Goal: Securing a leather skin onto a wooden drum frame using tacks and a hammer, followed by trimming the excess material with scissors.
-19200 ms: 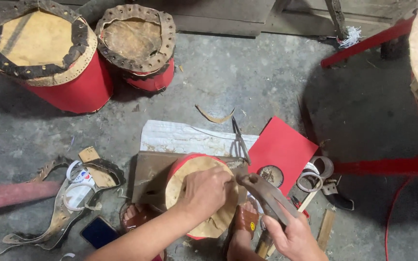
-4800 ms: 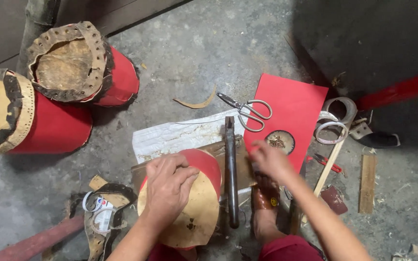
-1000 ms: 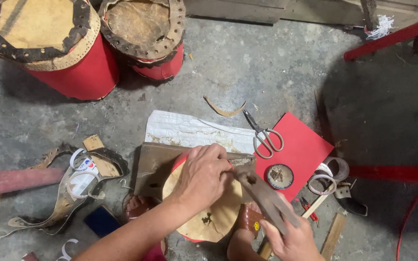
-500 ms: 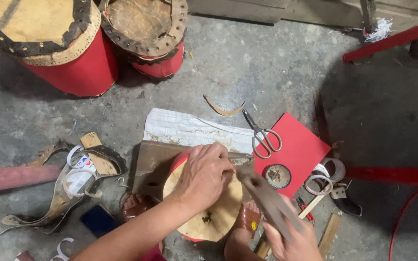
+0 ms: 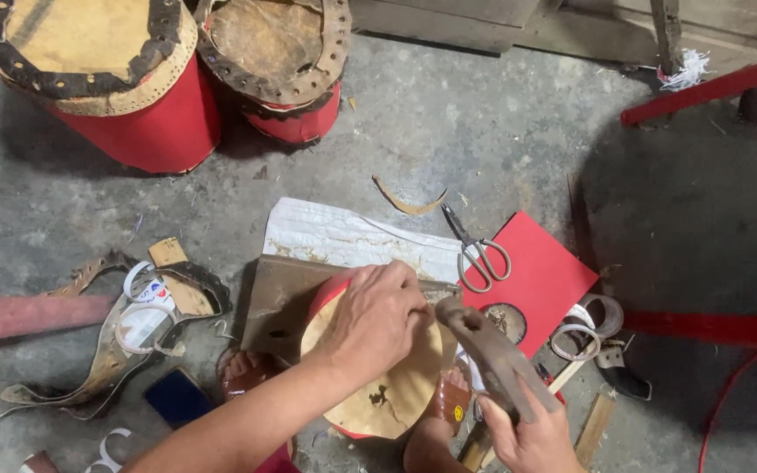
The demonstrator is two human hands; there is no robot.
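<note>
A small red drum [image 5: 378,385] with a tan hide stretched over its top sits at the bottom centre on a brown board [image 5: 278,298]. The left hand [image 5: 374,320] lies palm-down on the hide, fingers curled over the rim at 1 o'clock, pressing rather than clasping. The right hand [image 5: 532,434], at 4 o'clock, is closed around the handle of a hammer [image 5: 484,346] whose dark head hangs near that rim. A crinkled white printed sheet [image 5: 352,241] lies at 12 o'clock, steel scissors [image 5: 475,250] on a red card [image 5: 536,276] at 2 o'clock, two large red drums [image 5: 159,123] at 11 o'clock, rough leather scraps [image 5: 107,350] at 9 o'clock
</note>
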